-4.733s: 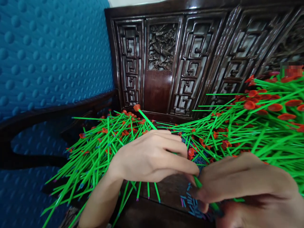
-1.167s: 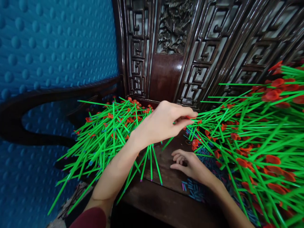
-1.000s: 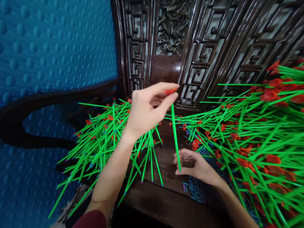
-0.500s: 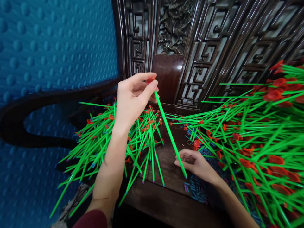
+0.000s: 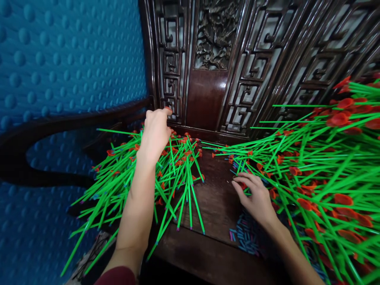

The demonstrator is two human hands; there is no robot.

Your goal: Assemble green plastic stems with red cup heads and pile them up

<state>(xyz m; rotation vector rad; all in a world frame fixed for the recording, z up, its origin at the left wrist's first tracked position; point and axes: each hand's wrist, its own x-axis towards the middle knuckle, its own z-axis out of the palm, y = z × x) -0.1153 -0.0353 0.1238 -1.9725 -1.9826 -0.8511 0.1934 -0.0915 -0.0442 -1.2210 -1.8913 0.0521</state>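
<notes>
My left hand [image 5: 154, 134] reaches over the far side of the left pile, back toward me, its fingers partly hidden. A bit of red shows at its fingertip, and a thin green stick [image 5: 172, 156] comes out below the thumb, in line with it; the hand looks closed on that stick. The left pile [image 5: 118, 178] holds many green sticks with red cup-shaped ends and small blue or purple tips. My right hand [image 5: 255, 196] hovers at the edge of the right pile [image 5: 320, 170], thumb and fingers curved apart, nothing visible in it. Red cups show just behind its fingers.
Small blue and purple tubes [image 5: 247, 237] lie in a heap under my right wrist. Everything rests on a dark wooden seat [image 5: 213, 206]. A carved wooden back panel [image 5: 208, 97] rises behind, and a curved armrest [image 5: 53, 130] and blue bumpy covering [image 5: 71, 51] stand left.
My left hand has moved left and away from me, taking the green stick from the middle to the left pile. My right hand has left the stick's lower end and moved right and farther away.
</notes>
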